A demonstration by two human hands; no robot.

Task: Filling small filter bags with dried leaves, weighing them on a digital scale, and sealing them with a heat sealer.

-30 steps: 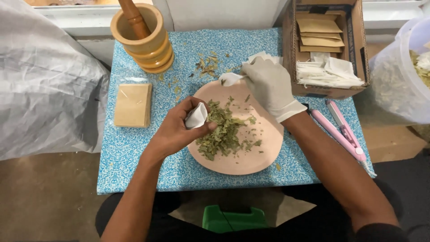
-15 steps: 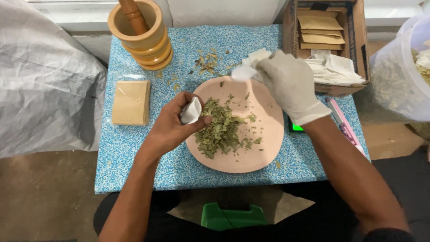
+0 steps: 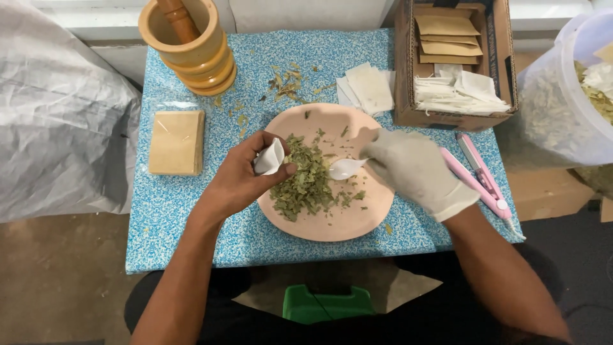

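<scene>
The left hand [image 3: 246,176] is pinching a small white bag [image 3: 269,157] open at the pink plate [image 3: 332,217]'s left rim. The gloved right hand [image 3: 415,167] is gripping a white spoon [image 3: 345,168] over the dried leaves [image 3: 306,185] on that plate. The bag is apparently holding no leaves yet, so filling is only beginning.

Brown carton [image 3: 403,70], tan packet [image 3: 177,142]

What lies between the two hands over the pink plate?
In the head view, a heap of dried green leaves on the pink plate lies between the left hand, holding a small white bag, and the gloved right hand, holding a white spoon.
</scene>
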